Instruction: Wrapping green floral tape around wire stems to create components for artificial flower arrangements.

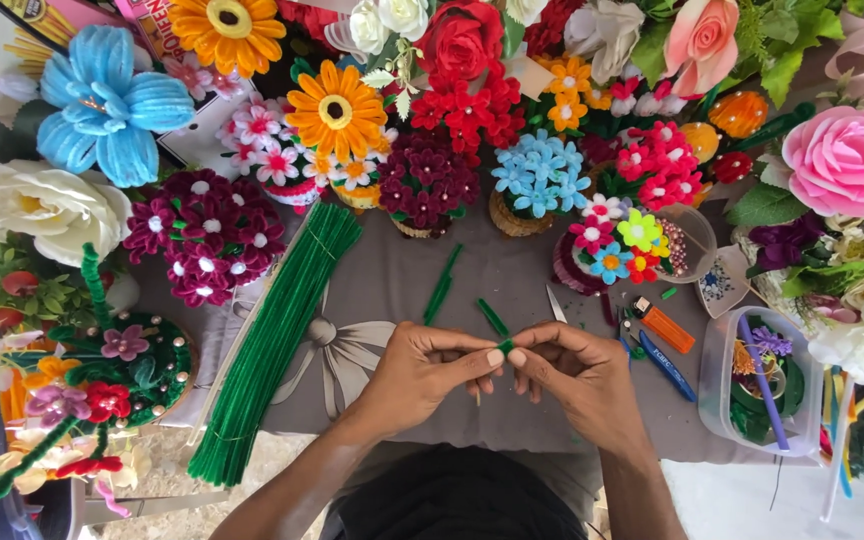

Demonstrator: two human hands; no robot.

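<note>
Fingers [492, 355] of left hand [422, 375] and right hand [577, 375] pinch a small green pipe-cleaner piece [505, 346] between them, above the grey-clothed bench [512, 270]; a green pipe-cleaner bundle [272, 340] lies well left.

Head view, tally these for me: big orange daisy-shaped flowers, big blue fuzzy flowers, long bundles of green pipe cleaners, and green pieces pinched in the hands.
Big orange daisy-shaped flowers: 2
Big blue fuzzy flower: 1
Long bundle of green pipe cleaners: 1
Small green pipe-cleaner piece, pinched by left hand and right hand: 1
Total: 5
</note>
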